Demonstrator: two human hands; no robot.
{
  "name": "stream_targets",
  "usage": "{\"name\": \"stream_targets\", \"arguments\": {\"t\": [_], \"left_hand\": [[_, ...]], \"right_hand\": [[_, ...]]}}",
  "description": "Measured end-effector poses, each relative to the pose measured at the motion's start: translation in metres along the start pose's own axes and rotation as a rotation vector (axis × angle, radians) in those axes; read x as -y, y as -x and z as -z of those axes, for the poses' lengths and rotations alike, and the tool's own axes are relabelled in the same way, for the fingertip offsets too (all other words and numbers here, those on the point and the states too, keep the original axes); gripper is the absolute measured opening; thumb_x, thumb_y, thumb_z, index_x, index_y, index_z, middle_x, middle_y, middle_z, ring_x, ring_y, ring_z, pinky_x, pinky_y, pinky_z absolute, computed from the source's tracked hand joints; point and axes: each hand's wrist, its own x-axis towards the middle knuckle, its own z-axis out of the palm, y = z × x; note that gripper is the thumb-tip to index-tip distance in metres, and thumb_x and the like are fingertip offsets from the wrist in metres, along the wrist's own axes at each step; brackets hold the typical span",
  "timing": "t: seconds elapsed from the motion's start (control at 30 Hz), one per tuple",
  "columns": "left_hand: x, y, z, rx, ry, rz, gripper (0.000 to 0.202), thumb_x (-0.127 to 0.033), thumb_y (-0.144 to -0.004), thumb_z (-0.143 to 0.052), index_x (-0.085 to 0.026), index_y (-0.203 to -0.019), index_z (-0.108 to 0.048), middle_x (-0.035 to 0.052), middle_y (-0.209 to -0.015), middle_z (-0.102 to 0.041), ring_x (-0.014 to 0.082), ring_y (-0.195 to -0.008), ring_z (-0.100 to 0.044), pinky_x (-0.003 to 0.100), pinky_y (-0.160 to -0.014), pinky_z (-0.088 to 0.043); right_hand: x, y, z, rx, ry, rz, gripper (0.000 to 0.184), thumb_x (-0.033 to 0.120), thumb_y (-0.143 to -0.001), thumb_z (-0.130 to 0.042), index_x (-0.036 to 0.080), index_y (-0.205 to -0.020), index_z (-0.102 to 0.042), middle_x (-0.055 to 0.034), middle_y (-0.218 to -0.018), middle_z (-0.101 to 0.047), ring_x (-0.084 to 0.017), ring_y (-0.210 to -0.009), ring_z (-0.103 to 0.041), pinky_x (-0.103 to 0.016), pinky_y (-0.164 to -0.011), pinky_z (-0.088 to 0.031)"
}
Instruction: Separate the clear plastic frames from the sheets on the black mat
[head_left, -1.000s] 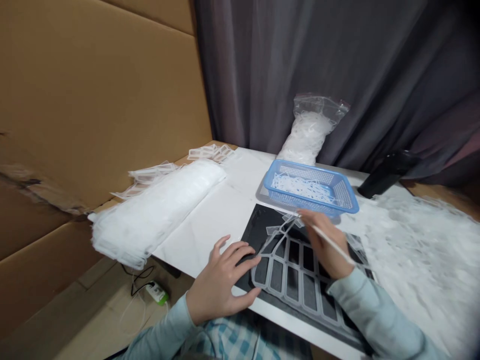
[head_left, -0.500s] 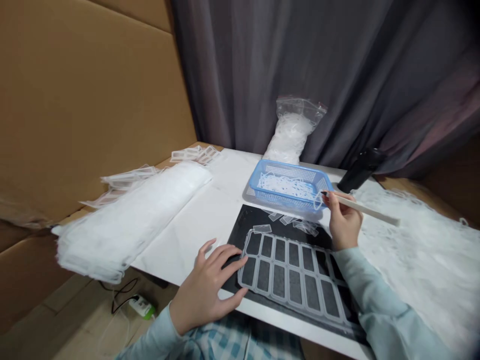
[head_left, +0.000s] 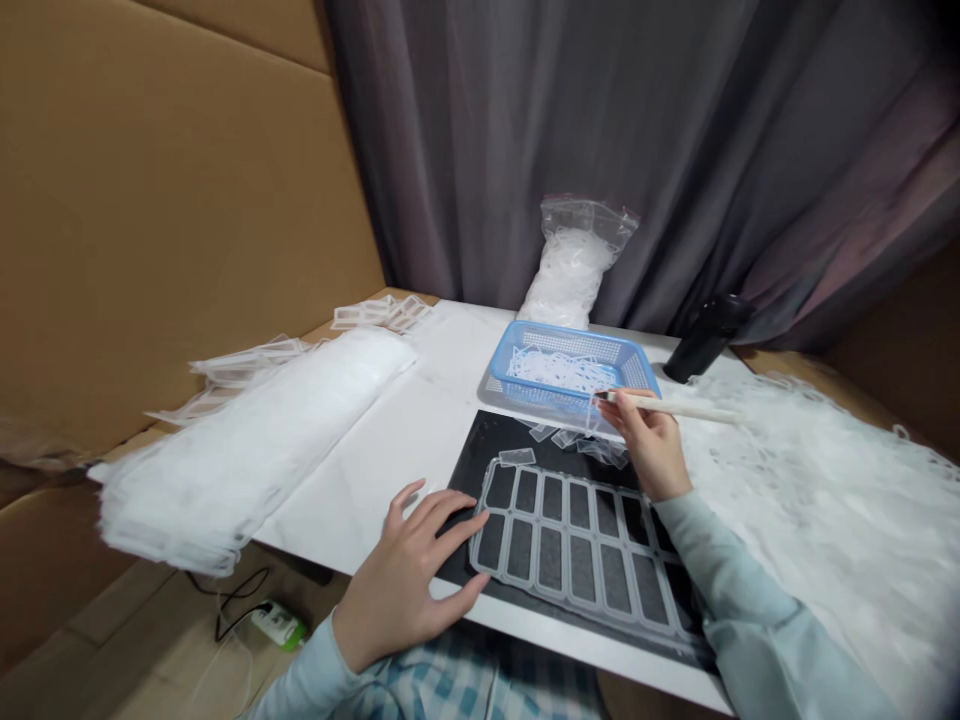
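Note:
My left hand [head_left: 416,560] is spread with its fingertips on the left edge of a translucent plastic frame [head_left: 559,530], which has two rows of rectangular openings. The frame lies on a black mat [head_left: 480,440]. My right hand [head_left: 652,450] pinches a white pen-like tool [head_left: 686,407] with a dark tip, held above the mat's far right part. A thin pale strip or loop hangs by the tip; how it is attached I cannot make out. Small clear rectangular pieces [head_left: 517,457] lie beyond the frame. Just behind the tool stands a blue basket [head_left: 499,362] containing white loops [head_left: 559,368].
A zip bag of white pieces [head_left: 566,275] leans near the curtain. A black bottle [head_left: 705,338] stands at the back right, beside a large heap of translucent pieces [head_left: 840,520]. Stacked white frames [head_left: 255,440] lie along the left, against cardboard [head_left: 172,180].
My right hand has moved left with the pen-like tool, bringing its tip and the thin loop toward the basket's front edge. My left hand stays at the frame's left edge.

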Motion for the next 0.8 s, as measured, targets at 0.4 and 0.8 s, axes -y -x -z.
{"name": "stream_targets", "arguments": {"t": [0.4, 0.8], "left_hand": [[-0.003, 0.001, 0.002, 0.002, -0.020, -0.004, 0.048, -0.034, -0.089, -0.060, -0.025, -0.136, -0.054, 0.0080, -0.132, -0.063, 0.0290, -0.120, -0.059, 0.052, -0.111, -0.027], [-0.020, -0.009, -0.002, 0.188, 0.106, -0.106, 0.069, -0.044, -0.084, -0.063, -0.018, -0.145, -0.043, 0.0083, -0.146, -0.055, 0.0279, -0.128, -0.055, 0.047, -0.111, -0.030]], "right_hand": [[0.017, 0.035, -0.022, 0.620, 0.190, -0.007, 0.033, 0.050, -0.091, -0.064, 0.018, -0.090, -0.070, -0.0083, -0.105, -0.071, -0.022, -0.105, -0.066, -0.039, -0.099, -0.052], [0.021, 0.057, -0.028, 0.961, 0.379, 0.095, 0.026, 0.038, -0.099, -0.055, 0.017, -0.091, -0.067, -0.0045, -0.086, -0.070, -0.016, -0.079, -0.066, -0.029, -0.075, -0.054]]}}
